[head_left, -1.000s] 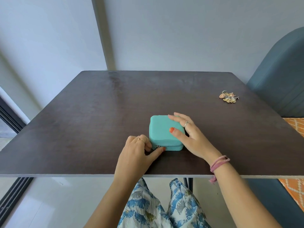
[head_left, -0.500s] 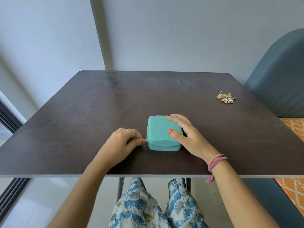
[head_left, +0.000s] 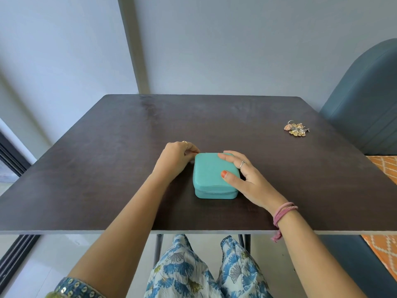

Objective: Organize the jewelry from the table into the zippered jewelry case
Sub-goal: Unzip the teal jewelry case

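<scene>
I see teal jewelry case (head_left: 211, 176) lying closed on dark table (head_left: 107, 168), near its front edge. Right hand (head_left: 242, 175) rests on case lid, fingers spread flat, thumb on top. Left hand (head_left: 177, 157) at case's far-left corner, fingers curled, pinching something small there; I cannot tell what. Jewelry pile (head_left: 296, 127) far right of case, well apart.

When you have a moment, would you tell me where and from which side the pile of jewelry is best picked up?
Probably pinch the small ring loop at the top left of the jewelry pile, coming from above with the right hand. The pieces lie flat and tangled on the table, near its right edge, so only that loop offers a clear hold.
</scene>
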{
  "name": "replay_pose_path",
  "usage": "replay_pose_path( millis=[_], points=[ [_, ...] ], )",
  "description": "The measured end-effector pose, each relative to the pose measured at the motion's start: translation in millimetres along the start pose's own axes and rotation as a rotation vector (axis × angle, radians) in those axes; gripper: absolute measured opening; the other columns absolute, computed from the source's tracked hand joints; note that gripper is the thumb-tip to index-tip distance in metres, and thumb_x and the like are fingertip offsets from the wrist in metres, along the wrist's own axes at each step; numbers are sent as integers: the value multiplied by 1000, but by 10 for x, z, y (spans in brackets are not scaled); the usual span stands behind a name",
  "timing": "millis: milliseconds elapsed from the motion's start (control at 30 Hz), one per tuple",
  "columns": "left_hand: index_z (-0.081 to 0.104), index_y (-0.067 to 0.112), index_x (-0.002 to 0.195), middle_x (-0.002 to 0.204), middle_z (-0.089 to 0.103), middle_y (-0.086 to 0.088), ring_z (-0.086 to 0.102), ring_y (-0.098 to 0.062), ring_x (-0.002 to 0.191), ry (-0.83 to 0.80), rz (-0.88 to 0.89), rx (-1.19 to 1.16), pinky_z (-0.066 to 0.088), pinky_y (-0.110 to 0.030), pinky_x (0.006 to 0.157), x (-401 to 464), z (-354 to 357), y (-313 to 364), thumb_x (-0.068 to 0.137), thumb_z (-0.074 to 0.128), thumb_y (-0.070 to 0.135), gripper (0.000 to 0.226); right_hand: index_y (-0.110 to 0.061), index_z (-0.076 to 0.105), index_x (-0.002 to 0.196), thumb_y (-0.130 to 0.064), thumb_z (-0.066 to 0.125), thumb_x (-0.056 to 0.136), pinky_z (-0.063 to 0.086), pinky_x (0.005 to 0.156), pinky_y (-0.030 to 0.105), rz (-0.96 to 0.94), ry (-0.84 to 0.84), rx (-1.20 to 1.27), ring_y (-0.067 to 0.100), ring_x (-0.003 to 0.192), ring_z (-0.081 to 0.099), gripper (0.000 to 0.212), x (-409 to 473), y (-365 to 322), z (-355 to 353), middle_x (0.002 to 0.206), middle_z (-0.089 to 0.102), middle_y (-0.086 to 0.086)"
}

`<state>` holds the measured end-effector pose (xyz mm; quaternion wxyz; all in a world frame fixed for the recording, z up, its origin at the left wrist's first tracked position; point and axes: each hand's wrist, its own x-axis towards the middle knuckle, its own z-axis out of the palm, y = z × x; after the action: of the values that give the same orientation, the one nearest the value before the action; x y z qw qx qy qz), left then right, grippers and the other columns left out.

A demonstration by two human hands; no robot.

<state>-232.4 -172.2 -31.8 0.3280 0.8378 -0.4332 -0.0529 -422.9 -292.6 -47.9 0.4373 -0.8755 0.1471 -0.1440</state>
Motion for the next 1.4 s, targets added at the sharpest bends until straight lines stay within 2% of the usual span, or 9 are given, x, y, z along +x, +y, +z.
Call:
replay_pose_path(
  millis=[167, 333, 500, 633, 867, 967, 1100, 1233, 1400],
  points=[
    [67, 18, 116, 97, 72, 4, 66, -8, 81, 80, -2, -121, 53, -21, 81, -95, 130, -12, 92, 62, 18, 25, -38, 40, 139, -54, 48, 88, 23, 97, 7, 7, -29, 26, -2, 134, 26, 55, -13, -26, -11, 146, 27, -21],
    [51, 21, 133, 106, 69, 10, 63, -2, 91, 126, -45, -357, 44, -6, 77, -172, 193, -46, 99, 49, 24, 35, -42, 27, 147, -49, 60, 85, 18, 110, 22, 25, -121, 57, 0, 142, 12, 70, -37, -31, -57, 155, 9, -24],
    [47, 13, 131, 109, 67, 0, 67, -4, 84, 154, -103, -698, 54, -18, 73, -203, 148, -67, 100, 47, 16, 31, -51, 19, 145, -24, 79, 78, 16, 104, 2, -28, -250, 28, -16, 138, 6, 94, -64, 49, -153, 154, -3, -28],
    [52, 19, 123, 105, 71, 0, 69, -17, 93, 99, -93, -740, 56, -35, 83, -213, 133, -88, 100, 48, 17, 24, -51, 33, 141, -27, 78, 72, 19, 114, 17, -49, -214, 111, -13, 138, 14, 86, -42, 98, -162, 154, 11, -25],
    [50, 20, 126, 106, 71, 4, 68, -11, 95, 40, -64, -741, 54, -26, 82, -227, 105, -55, 100, 47, 21, 26, -33, 48, 134, -35, 81, 63, 48, 99, 27, 24, -132, 418, 9, 124, 53, 78, -16, 56, -262, 135, 55, -7],
    [44, 19, 130, 110, 68, 4, 65, -7, 99, 16, -49, -777, 52, -18, 79, -242, 99, -26, 100, 46, 17, 30, -37, 54, 125, -59, 83, 53, 49, 96, 28, 71, -80, 357, 9, 117, 59, 81, 107, 10, -339, 130, 59, -8],
    [39, 20, 129, 112, 66, 1, 63, -17, 105, -9, -22, -865, 53, -30, 89, -253, 82, -48, 94, 47, 6, 38, -33, 56, 113, -89, 58, 51, 55, 90, 33, 141, -36, 242, 8, 100, 68, 83, 315, -133, -401, 109, 69, -8],
    [34, 18, 131, 119, 60, -3, 63, -14, 107, -59, 2, -846, 54, -30, 89, -276, 47, -58, 78, 55, 14, 57, -33, 59, 102, -79, 30, 71, 59, 81, 40, 220, 59, 216, 16, 84, 72, 62, 450, -284, -372, 97, 71, 1],
    [32, 24, 117, 124, 60, -5, 65, -11, 104, -35, -7, -835, 54, -28, 87, -248, 65, -58, 94, 57, 10, 37, -6, 62, 97, -86, 14, 71, 60, 74, 37, 278, 201, 109, 22, 81, 69, 97, 620, -197, -292, 86, 69, 11]
  ],
)
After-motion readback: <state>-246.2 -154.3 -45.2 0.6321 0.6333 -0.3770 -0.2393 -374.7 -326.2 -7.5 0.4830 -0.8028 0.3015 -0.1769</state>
